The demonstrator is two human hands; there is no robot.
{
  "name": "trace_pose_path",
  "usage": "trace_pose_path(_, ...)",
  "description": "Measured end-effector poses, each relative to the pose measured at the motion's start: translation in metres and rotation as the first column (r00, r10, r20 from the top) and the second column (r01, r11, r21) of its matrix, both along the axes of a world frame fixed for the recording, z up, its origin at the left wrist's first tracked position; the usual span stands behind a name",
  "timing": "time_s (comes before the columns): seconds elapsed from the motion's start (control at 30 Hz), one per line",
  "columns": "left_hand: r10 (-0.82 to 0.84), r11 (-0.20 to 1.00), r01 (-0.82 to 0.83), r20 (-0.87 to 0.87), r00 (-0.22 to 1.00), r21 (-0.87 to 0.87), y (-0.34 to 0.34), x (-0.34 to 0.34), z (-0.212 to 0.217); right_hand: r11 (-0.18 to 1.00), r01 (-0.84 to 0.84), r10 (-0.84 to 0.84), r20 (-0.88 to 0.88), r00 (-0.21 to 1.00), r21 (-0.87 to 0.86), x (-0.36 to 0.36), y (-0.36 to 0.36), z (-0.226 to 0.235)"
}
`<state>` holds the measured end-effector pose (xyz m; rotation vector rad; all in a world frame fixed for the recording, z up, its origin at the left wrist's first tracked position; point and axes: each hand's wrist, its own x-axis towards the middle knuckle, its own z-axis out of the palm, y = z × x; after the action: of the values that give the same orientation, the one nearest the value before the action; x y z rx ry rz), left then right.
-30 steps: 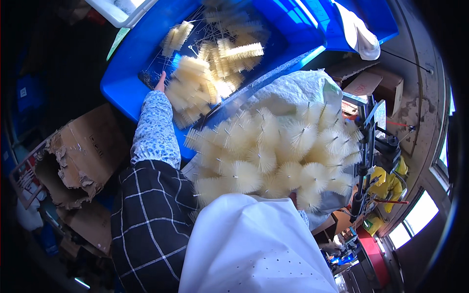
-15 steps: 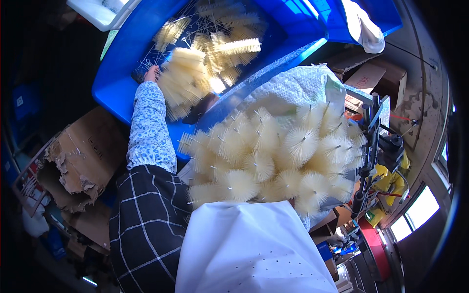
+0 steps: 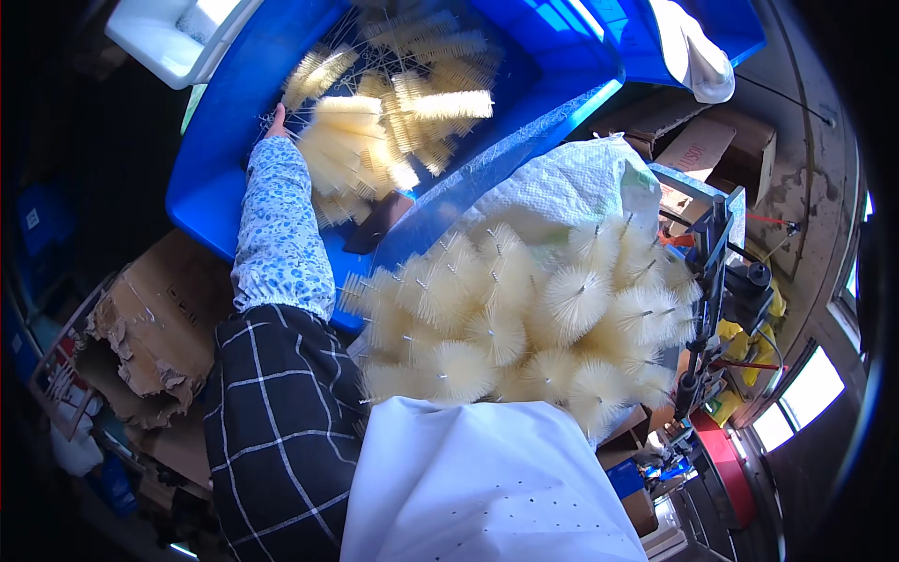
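My left hand (image 3: 278, 125) reaches into the left part of a blue bin (image 3: 202, 173), beside the wire ends of several pale bristle brushes (image 3: 348, 140). Its thumb stands up stretched out; the other fingers are mostly hidden, and I see no brush held in it. A patterned oversleeve covers that forearm. In front of my body is a large bundle of round cream brushes (image 3: 496, 332) with twisted wire tips pointing up, beside a white woven sack (image 3: 571, 183). My right hand does not show.
A torn cardboard box (image 3: 150, 323) stands at the left. Beyond the bin's left corner is a white tub (image 3: 178, 37). Right of the bundle is a black metal stand (image 3: 702, 309), with cardboard boxes (image 3: 698, 150) behind it. A white cloth (image 3: 693, 56) hangs over another blue bin.
My left hand has moved slightly farther into the bin, away from me, and its thumb now points up. The brushes in the bin and the bundle look much the same.
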<state>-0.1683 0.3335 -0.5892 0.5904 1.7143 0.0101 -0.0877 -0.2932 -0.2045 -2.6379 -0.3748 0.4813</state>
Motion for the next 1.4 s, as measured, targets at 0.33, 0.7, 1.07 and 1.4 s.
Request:
trace_pose_path(0.33, 0.035, 0.999, -0.035, 0.056, 0.998, 0.001, 0.029, 0.017, -0.01, 0.997, 0.005, -0.011, -0.072, 0.997, -0.075, 0.0, 0.006, 0.008)
trace_pose_path(0.7, 0.305, 0.947, -0.319, 0.367, 0.879, -0.021, 0.012, 0.008, 0.03, 0.995, -0.048, 0.038, -0.105, 0.994, -0.088, 0.009, 0.002, 0.005)
trace_pose_path(1.07, 0.397, 0.822, -0.516, 0.405, 0.823, 0.242, -0.059, 0.01, 0.175, 0.986, -0.156, 0.146, -0.127, 0.981, -0.067, 0.029, -0.007, -0.013)
trace_pose_path(1.4, 0.037, 0.599, -0.328, 0.383, 0.923, 0.731, -0.11, -0.012, 0.291, 0.94, -0.269, 0.288, -0.065, 0.955, 0.209, 0.054, 0.003, -0.038)
